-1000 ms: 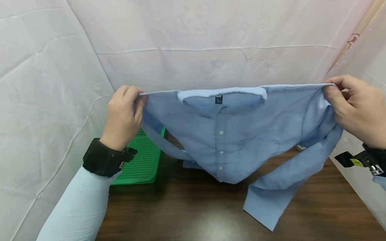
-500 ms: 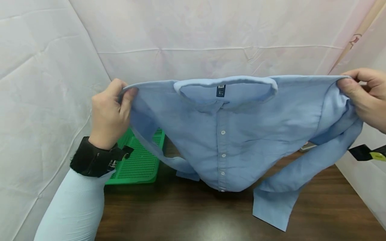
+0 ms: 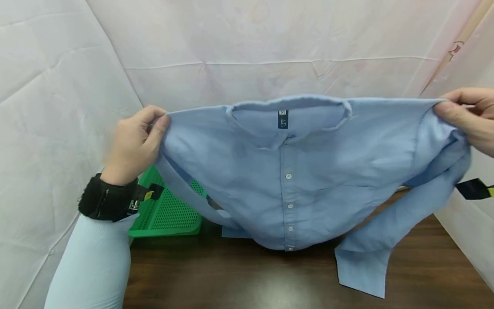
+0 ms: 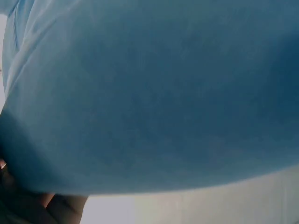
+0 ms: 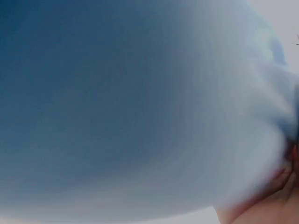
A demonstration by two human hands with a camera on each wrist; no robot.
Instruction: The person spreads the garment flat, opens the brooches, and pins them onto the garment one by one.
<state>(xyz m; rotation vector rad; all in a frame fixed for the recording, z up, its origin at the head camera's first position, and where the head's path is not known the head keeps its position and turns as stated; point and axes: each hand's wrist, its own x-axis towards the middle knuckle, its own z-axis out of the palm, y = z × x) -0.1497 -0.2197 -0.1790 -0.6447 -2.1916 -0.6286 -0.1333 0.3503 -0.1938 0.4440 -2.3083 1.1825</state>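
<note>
A light blue long-sleeved shirt (image 3: 247, 171) is stretched between my two hands, its buttoned front and dark neck label facing me. My left hand (image 3: 135, 141) pinches one shoulder between thumb and fingers. The other shoulder is pinched by my right hand (image 3: 472, 118), which the frame's right edge cuts off. One sleeve (image 3: 370, 249) hangs down at the right with its cuff low over the table. Blue cloth fills most of both wrist views; a bit of the left hand (image 4: 63, 207) and of the right hand (image 5: 268, 203) shows in the lower corners.
A green perforated plastic basket (image 3: 173, 214) stands at the left on the dark wooden table (image 3: 231, 279), partly behind the shirt. White sheeting (image 3: 270, 34) forms walls at the back and both sides. A pale pole (image 3: 459, 40) leans at the back right corner.
Both hands have moved apart, the left one leftward and the right one rightward, pulling the shoulder line wider. The shirt's body is spread more and appears larger, and the right sleeve has swung right.
</note>
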